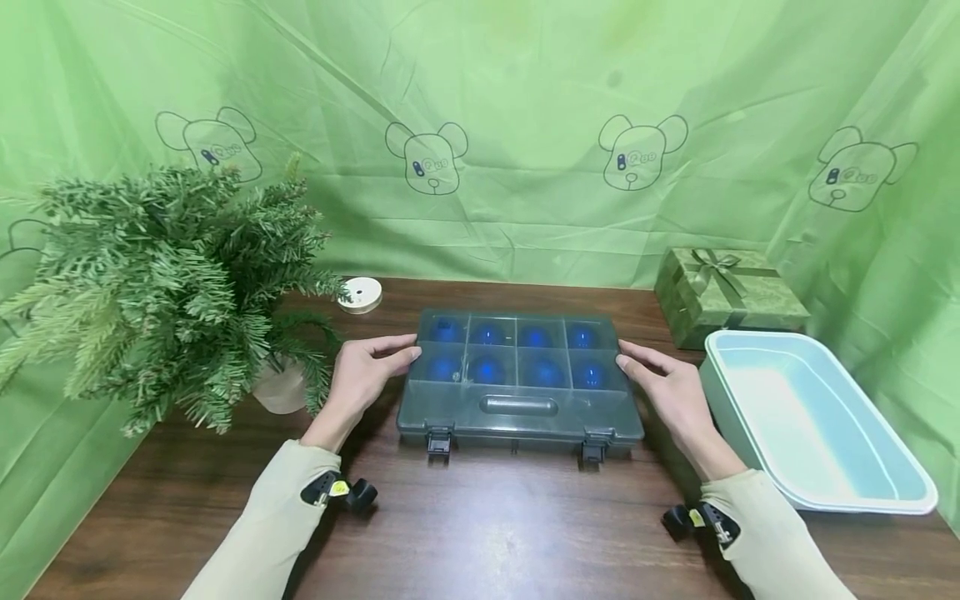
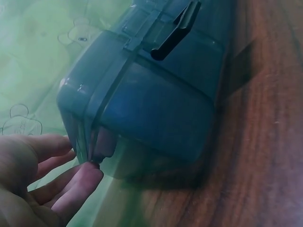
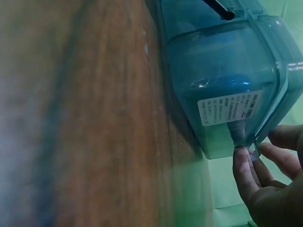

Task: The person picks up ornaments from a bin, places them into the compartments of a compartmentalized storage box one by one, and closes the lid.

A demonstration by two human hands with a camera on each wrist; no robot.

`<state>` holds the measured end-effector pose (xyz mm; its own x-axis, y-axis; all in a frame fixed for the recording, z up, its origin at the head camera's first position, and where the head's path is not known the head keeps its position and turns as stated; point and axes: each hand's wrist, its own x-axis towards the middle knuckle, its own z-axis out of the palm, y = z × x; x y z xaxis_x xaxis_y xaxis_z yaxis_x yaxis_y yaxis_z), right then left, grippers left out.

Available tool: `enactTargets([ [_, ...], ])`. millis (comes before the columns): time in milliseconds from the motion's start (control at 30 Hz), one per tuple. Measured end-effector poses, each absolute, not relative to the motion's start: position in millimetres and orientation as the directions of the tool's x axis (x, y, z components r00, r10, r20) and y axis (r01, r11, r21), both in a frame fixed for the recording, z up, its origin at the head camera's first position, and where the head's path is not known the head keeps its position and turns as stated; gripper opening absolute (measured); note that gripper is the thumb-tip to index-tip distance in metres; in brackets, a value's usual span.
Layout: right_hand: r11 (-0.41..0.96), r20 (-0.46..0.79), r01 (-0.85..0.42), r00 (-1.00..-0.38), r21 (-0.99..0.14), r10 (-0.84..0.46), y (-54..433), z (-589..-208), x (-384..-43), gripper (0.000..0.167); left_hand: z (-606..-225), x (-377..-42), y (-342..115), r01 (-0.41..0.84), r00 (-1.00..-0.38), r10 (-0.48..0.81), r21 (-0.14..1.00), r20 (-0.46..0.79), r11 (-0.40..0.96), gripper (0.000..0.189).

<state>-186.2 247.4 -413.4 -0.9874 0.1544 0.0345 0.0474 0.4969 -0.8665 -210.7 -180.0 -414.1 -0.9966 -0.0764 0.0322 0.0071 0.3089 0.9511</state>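
A translucent grey-blue plastic storage box point(image 1: 517, 421) stands on the table before me with its lid down. Through the lid, several blue balls point(image 1: 489, 372) show in separate compartments. At the front, two black latches point(image 1: 438, 444) stick outward; one latch point(image 2: 176, 34) juts from the box in the left wrist view. My left hand point(image 1: 356, 375) pinches the rim at the left side near the back. Opposite it, my right hand point(image 1: 678, 404) pinches the rim at the right side. A white barcode label point(image 3: 229, 108) is on the right wall.
On the left stands an artificial pine tree point(image 1: 187, 283) in a pale pot point(image 1: 281, 387). A white ribbon spool point(image 1: 362, 295) lies behind the box. To the right are a light-blue basin point(image 1: 825, 492) and a green gift box point(image 1: 731, 292). Green cloth point(image 1: 525, 100) hangs behind the table.
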Motion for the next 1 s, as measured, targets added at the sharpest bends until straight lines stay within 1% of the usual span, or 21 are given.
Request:
enactTargets([
  [200,0.466,0.029,0.051,-0.986,-0.883,0.162,246,-412,-194,0.054,-414,-222,-176,0.013,-0.994,-0.103,0.947,0.048,0.320,0.032],
  [533,0.434,0.033,0.053,-0.982,-0.899,0.188,244,-416,-209,0.049,-417,-238,-171,0.048,-0.990,-0.118,0.962,0.083,0.270,0.029],
  [800,0.412,0.033,0.059,-0.976,-0.909,0.213,240,-417,-224,0.044,-418,-247,-171,0.034,-0.987,-0.140,0.954,0.079,0.299,0.029],
  [1000,0.396,0.028,0.063,-0.975,-0.916,0.220,237,-416,-232,0.043,-418,-253,-171,0.037,-0.984,-0.157,0.954,0.087,0.297,0.028],
])
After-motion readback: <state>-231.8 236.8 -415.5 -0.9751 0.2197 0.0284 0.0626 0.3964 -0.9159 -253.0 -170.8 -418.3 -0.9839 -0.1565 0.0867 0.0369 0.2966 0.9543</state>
